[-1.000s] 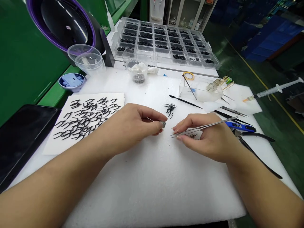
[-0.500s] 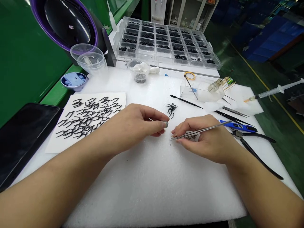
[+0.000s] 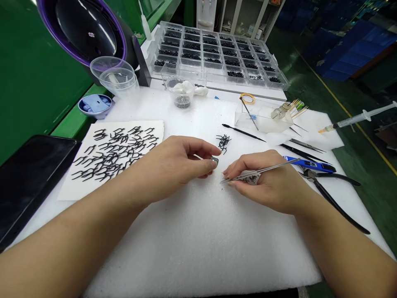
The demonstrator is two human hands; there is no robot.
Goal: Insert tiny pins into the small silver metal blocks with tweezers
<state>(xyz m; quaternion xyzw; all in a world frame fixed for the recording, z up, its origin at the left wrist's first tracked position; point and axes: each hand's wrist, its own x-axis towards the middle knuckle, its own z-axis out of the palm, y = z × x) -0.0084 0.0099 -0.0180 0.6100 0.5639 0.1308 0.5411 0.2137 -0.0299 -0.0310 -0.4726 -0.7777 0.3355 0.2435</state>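
My left hand (image 3: 176, 165) rests on the white foam pad (image 3: 198, 240), its fingers pinched on a small grey metal part (image 3: 214, 159) at the fingertips. My right hand (image 3: 266, 186) lies just to the right and grips thin metal tweezers (image 3: 260, 171), whose tips point left toward that part. A small heap of tiny black bits (image 3: 250, 179) lies under my right fingers. A loose clump of black forked pieces (image 3: 223, 142) sits on the foam just beyond both hands.
A white sheet (image 3: 77, 182) with several black forked pieces lies at left, beside a dark tablet (image 3: 27, 178). A clear compartment box (image 3: 217, 54), cups (image 3: 119, 80), a magnifier lamp (image 3: 83, 29), a clear tray (image 3: 263, 118), a blue pen (image 3: 310, 164), pliers (image 3: 335, 194) and a syringe (image 3: 356, 119) surround the pad.
My right hand has slid slightly left, bringing the tweezer tips closer to my left fingertips. My left hand has hardly moved.
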